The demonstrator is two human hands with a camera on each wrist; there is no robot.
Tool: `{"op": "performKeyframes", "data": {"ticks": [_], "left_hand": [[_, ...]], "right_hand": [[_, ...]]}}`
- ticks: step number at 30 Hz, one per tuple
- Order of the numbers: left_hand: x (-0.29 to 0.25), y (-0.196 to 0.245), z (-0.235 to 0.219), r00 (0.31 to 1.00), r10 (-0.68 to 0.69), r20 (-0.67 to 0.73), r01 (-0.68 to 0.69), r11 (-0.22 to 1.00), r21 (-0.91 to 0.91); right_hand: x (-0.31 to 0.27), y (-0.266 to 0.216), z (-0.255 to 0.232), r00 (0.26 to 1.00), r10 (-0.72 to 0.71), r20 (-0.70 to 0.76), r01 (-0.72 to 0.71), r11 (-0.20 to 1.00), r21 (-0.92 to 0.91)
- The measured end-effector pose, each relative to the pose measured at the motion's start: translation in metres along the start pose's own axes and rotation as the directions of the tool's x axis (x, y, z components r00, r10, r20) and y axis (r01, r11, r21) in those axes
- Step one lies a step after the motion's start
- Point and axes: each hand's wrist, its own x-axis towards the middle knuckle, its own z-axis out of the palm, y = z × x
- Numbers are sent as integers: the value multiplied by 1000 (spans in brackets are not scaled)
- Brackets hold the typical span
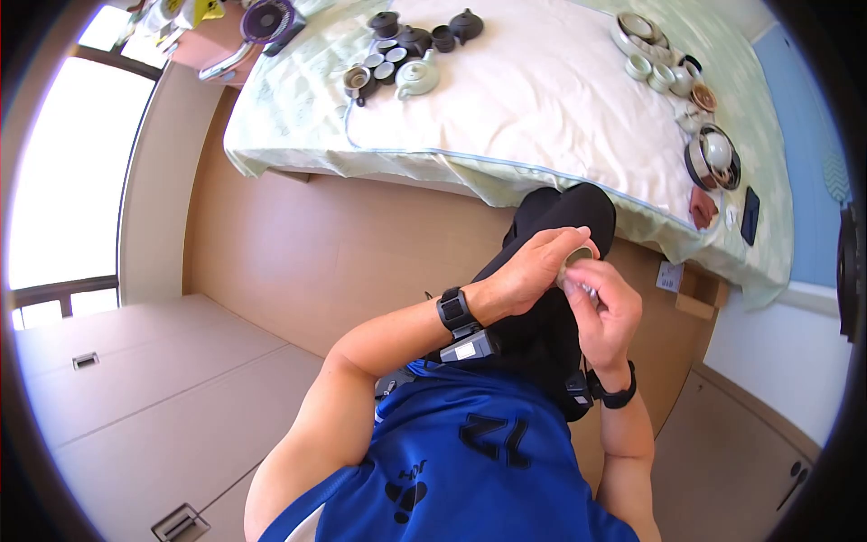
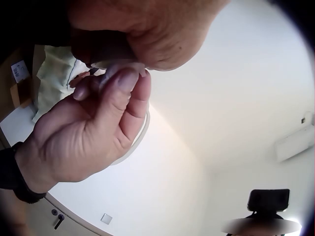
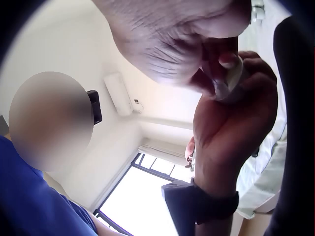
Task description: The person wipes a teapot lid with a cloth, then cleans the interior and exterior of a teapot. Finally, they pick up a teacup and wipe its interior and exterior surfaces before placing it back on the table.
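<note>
A small cup (image 1: 578,256) with a pale rim is held over the person's knees by the left hand (image 1: 540,262), whose fingers curl round it. The cup's opening faces up toward the head view. The right hand (image 1: 607,305) has its fingertips at the cup's rim and pinches a thin whitish piece like tissue (image 1: 591,292) against it. From the left wrist, the right hand's thumb and fingers close together just under the left palm. In the right wrist view the cup's rim (image 3: 236,73) shows between both hands; much of its body is hidden.
On the white cloth (image 1: 542,81) ahead stand a pale teapot (image 1: 417,76), dark teapots (image 1: 466,25) and several small cups. At the right are stacked bowls (image 1: 639,27), a round dark tray (image 1: 700,163), a brown cloth (image 1: 702,208) and a dark phone-like slab (image 1: 750,217). An open cardboard box (image 1: 700,294) lies below.
</note>
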Motion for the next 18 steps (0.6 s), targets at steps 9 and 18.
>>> {"op": "performKeyframes", "data": {"ticks": [9,18], "left_hand": [[2,9,-8,998,-55,-25,51,991,-123],[6,36,-21,996,-3,-85,4,1000,17]], "right_hand": [[13,3,-1,977,-208,49,214,940,-266],[35,5,13,986,-145,-84,126,972,-199]]}}
